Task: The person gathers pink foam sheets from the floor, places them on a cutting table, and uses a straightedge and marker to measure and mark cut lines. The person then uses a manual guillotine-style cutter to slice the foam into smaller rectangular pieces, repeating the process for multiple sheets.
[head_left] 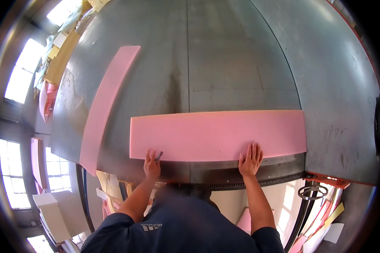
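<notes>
A dark blue shirt [190,230] lies nearest the head camera through which I watch from afar, a forearm [135,201] reaching forward on either side. I see the left hand [152,168] at the near edge of a pink foam slab [198,134], close to its left corner, the fingers pinching a slim grey tool [158,156]. The right hand [251,162] rests flat on the slab's near part, right of its middle, the fingers extended and released. The slab lies crosswise on the grey metal surface [147,92], just beside a graduated strip [215,164]. To the left I note a long pink foam strip [108,103], set slantwise, apart from the slab. Bright windows [23,69] show beyond the surface's left edge
</notes>
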Demonstrator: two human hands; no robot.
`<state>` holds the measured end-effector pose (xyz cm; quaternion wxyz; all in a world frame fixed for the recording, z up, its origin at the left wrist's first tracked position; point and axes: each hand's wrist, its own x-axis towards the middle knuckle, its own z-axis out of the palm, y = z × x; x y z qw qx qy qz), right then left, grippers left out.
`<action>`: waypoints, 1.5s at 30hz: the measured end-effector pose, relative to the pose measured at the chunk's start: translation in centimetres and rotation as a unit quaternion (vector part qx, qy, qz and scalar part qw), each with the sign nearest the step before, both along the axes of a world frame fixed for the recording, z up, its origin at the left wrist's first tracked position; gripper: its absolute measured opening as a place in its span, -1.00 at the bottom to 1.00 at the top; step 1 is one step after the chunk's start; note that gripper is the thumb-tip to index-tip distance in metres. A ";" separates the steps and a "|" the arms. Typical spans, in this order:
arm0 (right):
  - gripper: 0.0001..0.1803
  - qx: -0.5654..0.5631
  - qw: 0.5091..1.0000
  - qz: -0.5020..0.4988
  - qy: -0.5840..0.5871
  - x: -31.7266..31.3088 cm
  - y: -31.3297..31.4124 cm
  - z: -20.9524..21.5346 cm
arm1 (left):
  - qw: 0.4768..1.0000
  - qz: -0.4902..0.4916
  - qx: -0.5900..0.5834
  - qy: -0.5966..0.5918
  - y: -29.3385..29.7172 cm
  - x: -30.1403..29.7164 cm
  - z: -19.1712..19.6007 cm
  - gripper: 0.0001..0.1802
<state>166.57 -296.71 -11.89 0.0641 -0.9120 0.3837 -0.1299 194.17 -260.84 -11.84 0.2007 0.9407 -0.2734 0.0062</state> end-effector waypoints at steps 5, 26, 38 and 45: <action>-0.31 -0.012 1.000 -0.011 0.010 -0.4 -0.1 -0.5 | 0.999 0.029 -0.010 -0.011 -2.0 -0.5 -1.5 -0.44; -0.34 -0.022 0.999 -0.046 0.018 0.6 -0.3 -0.2 | 0.997 -0.027 -0.008 -0.077 -2.9 1.4 -1.9 -0.43; -0.36 -0.069 0.996 -0.051 -0.015 -0.4 0.6 -0.7 | 0.996 -0.007 -0.031 -0.081 -2.5 1.0 -2.4 -0.46; -0.38 -0.092 0.994 -0.056 -0.018 -0.9 1.0 -1.1 | 0.994 -0.004 -0.020 -0.105 -2.2 0.8 -2.9 -0.52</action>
